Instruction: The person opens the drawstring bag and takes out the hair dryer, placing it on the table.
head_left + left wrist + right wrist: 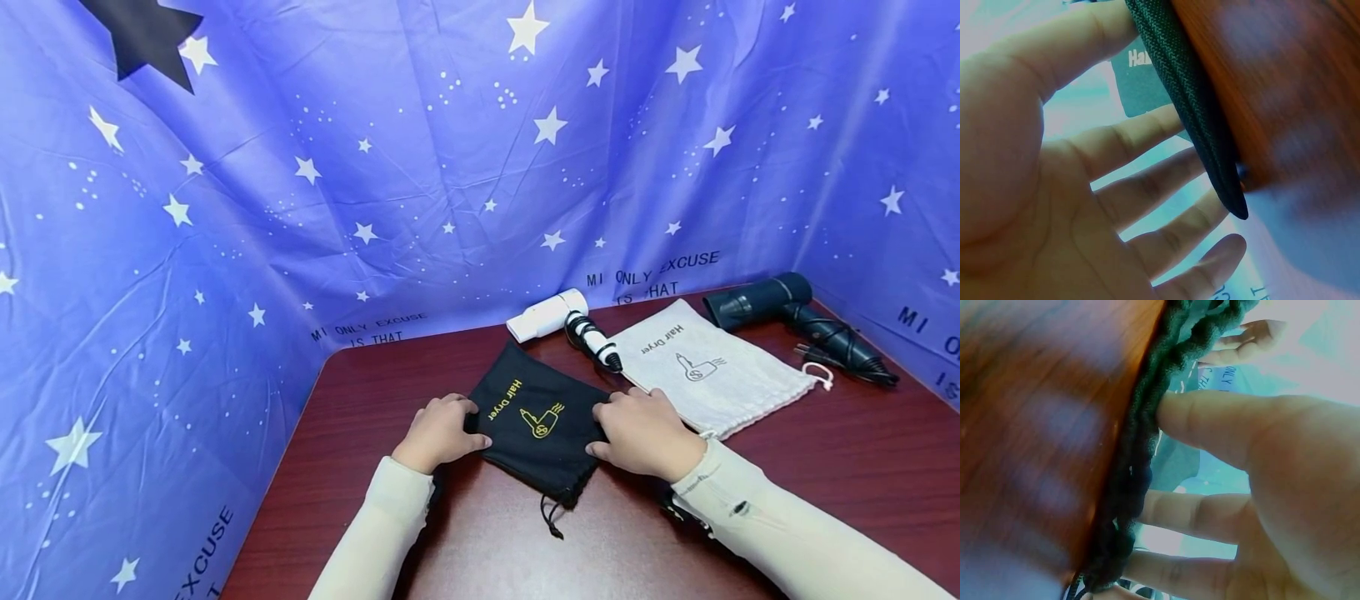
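Observation:
A black drawstring pouch (536,425) with yellow "Hair Dryer" print and a dryer drawing lies flat on the table between both hands. My left hand (442,433) touches its smooth left edge, the thumb and fingers spread apart. In the left wrist view those fingers (1141,134) are nearly straight, their tips at the pouch's edge. At the gathered mouth, my right hand (641,429) rests with thumb and fingertips on the puckered hem (1147,431). Its fingers (1191,515) look mostly straight. A black cord (552,517) trails from the near corner.
On the dark red wooden table (360,400), a white hair dryer (551,315) with wrapped cord lies behind the black pouch. To the right are a white drawstring pouch (697,367) and a black hair dryer (761,302). Blue star-printed cloth (450,167) hangs around the back and sides.

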### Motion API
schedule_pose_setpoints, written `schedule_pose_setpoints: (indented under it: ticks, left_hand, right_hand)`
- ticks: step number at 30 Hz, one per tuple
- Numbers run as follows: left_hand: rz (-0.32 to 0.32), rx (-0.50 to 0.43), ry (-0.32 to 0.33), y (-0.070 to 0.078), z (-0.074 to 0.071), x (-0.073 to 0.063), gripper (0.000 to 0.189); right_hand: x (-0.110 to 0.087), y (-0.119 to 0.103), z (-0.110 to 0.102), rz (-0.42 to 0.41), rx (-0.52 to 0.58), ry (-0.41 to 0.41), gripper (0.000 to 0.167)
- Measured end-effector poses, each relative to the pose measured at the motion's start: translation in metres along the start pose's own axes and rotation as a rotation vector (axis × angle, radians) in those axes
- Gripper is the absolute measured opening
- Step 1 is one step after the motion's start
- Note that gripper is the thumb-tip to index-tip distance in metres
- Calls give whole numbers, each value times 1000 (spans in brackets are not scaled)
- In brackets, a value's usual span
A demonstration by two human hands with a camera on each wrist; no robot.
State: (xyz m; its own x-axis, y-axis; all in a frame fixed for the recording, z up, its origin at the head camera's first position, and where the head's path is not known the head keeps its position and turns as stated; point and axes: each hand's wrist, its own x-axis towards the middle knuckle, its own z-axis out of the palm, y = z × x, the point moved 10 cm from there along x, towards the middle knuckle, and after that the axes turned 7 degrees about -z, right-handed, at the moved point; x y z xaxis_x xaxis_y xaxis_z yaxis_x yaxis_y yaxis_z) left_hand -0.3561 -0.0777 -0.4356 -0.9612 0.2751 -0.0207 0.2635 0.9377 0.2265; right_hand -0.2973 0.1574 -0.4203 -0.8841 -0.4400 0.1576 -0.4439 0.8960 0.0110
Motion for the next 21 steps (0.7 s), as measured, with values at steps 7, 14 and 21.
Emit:
schedule_pose_setpoints:
  ticks: [7,14,21]
  left_hand:
    - [6,11,-3,1,0,-1,56]
    - [25,19,-6,4,2,-1,58]
    - [58,2,-24,10,5,-2,57]
  right_hand:
    - [-1,1,-2,1,-4,-15,40]
    - [-2,5,-4,1,12,-25,39]
    - [-4,11,-6,7,10,-12,40]
